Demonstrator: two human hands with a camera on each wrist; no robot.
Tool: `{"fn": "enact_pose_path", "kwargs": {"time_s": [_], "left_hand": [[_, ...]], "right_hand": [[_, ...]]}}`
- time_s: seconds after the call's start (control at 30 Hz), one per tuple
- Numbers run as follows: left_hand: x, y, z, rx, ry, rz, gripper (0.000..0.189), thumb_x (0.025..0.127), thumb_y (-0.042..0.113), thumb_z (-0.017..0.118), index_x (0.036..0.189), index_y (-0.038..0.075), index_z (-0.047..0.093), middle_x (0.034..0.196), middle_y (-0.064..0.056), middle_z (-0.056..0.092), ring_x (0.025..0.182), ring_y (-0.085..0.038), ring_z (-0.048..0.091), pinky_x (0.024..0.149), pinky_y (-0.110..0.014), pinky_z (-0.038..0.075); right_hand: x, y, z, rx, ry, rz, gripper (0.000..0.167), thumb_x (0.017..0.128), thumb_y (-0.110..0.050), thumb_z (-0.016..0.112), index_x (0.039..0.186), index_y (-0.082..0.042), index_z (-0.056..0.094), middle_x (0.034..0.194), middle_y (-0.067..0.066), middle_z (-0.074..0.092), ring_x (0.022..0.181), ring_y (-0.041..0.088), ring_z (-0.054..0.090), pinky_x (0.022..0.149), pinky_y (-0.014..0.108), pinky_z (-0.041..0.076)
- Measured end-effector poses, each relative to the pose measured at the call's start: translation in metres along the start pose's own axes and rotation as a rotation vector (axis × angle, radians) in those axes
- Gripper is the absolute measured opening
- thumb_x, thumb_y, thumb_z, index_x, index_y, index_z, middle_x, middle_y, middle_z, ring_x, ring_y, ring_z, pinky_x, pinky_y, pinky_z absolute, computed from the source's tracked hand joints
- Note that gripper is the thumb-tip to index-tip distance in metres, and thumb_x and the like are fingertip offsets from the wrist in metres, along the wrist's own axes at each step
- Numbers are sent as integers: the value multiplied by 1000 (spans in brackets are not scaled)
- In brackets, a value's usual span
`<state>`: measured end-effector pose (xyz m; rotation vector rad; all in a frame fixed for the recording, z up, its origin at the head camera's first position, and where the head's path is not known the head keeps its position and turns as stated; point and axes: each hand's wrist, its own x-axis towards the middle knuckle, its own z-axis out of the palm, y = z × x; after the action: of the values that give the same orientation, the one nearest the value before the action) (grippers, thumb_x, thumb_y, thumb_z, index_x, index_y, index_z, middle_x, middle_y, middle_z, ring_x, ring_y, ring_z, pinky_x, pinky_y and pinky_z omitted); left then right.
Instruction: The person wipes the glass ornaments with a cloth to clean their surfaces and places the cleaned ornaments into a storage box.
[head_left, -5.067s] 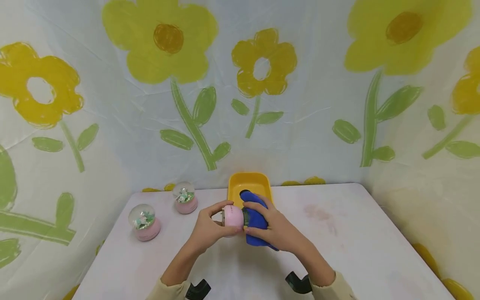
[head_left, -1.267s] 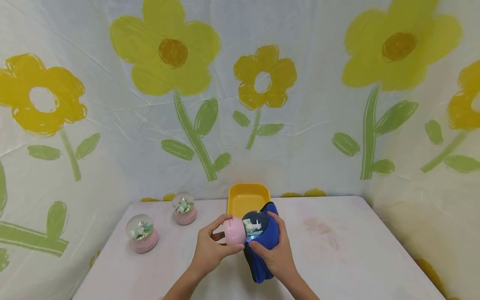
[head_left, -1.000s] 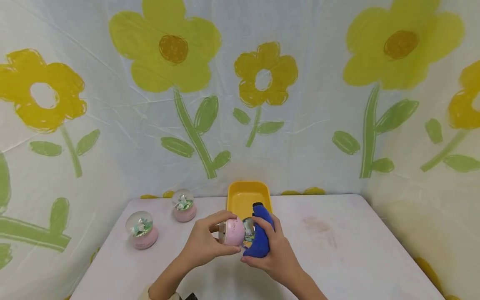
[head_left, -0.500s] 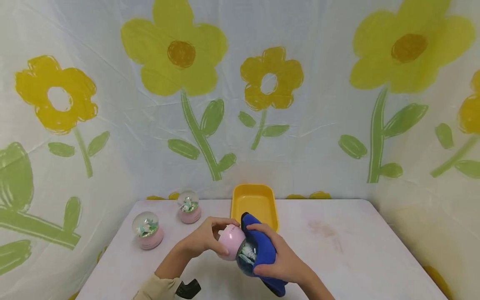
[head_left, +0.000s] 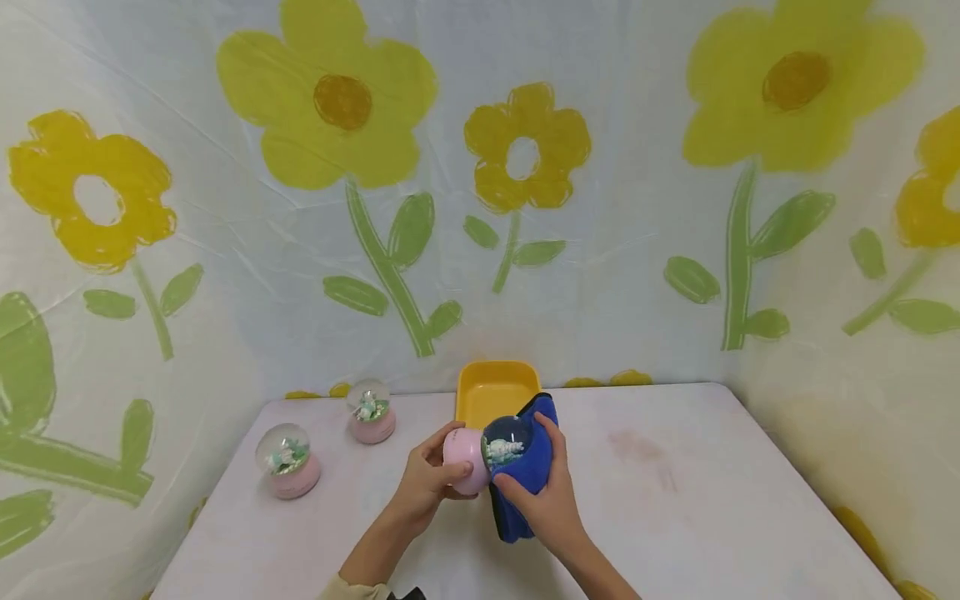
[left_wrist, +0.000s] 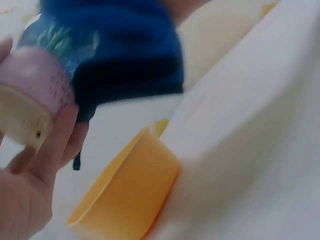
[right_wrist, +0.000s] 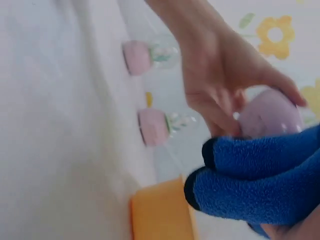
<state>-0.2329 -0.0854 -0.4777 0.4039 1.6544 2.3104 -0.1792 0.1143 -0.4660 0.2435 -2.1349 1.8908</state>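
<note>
- At the lower edge of the frame, left of the middle, there is a beige sleeve (head_left: 356, 590); above it the left hand (head_left: 422, 482) holds one end of the snow globe (head_left: 477, 457), which is in the lower middle of the frame, lifted above the table (head_left: 637, 517)
- The fingers of this hand pinch the pink base (head_left: 463, 455): the thumb lies on the side towards the camera, and other fingers go round behind it
- From the lower right, the right hand (head_left: 551, 508) has its thumb and fingers bent round the blue cloth (head_left: 537, 468), and through it holds the glass dome (head_left: 506, 440)
- The relation which matters most, I judge, is the globe's long axis: it lies across the frame, base to the left, dome to the right and slightly higher, so the right hand is nearer to the dome
- The cloth covers the dome's right side; the left wrist view is blurred, so I cannot tell how closely it touches the glass behind
- Just beyond the hands, the yellow tray (head_left: 498, 364) is at the far edge
- To the left, well apart from the hands, stand a nearer globe (head_left: 289, 462) and a farther globe (head_left: 371, 412), both upright
- Behind everything rises the flowered backdrop (head_left: 622, 267)
</note>
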Motion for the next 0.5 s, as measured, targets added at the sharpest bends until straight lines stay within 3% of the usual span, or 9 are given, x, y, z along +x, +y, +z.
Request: {"fn": "enact_pose_path", "kwargs": {"time_s": [0.17, 0.27, 0.37, 0.5], "left_hand": [[-4, 0, 9, 62, 135, 59, 69, 76, 11, 83, 138, 6, 51, 122, -17, 55, 99, -31, 62, 68, -50, 56], [-10, 5, 10, 136, 176, 65, 71, 72, 9, 86, 136, 7, 54, 126, -17, 55, 90, -32, 65, 67, -48, 57], [-13, 12, 5, 208, 127, 56, 71, 71, 8, 86, 136, 8, 55, 132, -17, 52, 82, -33, 67, 68, -44, 57], [-12, 27, -7, 316, -14, 31, 70, 71, 7, 87, 134, 10, 57, 135, -16, 51, 83, -33, 69, 71, -42, 57]], "right_hand": [[2, 6, 9, -135, 38, -52, 88, 82, -26, 79, 149, -32, 23, 146, 11, 26, 122, 39, 42, 93, 60, 44], [1, 6, 10, -258, 18, -89, 90, 77, -35, 83, 147, -34, 27, 147, 13, 22, 120, 40, 44, 91, 59, 45], [1, 3, 5, -380, -21, -132, 88, 72, -43, 84, 145, -36, 34, 147, 15, 24, 114, 39, 51, 87, 55, 50], [5, -6, -5, -557, -155, -204, 80, 71, -60, 78, 139, -41, 41, 146, 11, 31, 104, 30, 57, 81, 46, 54]]}}
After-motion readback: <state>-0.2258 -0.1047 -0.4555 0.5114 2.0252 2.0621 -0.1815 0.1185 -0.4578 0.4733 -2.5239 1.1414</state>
